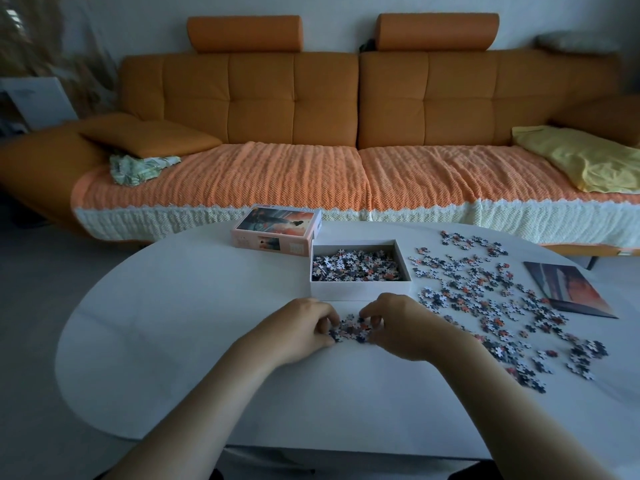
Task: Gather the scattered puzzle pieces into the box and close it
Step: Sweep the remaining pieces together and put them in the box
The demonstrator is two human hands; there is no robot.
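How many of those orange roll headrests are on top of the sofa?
2. The left headrest and the right headrest each top one back section of the sofa. It runs past the frame's right edge, so another may be hidden.

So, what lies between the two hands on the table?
In the head view, a small heap of puzzle pieces lies between the left hand and the right hand; both hands curl round its sides on the white table.

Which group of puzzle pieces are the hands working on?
The small cluster before the box, between left hand and right hand; the boxed pile and the scatter at right lie untouched.
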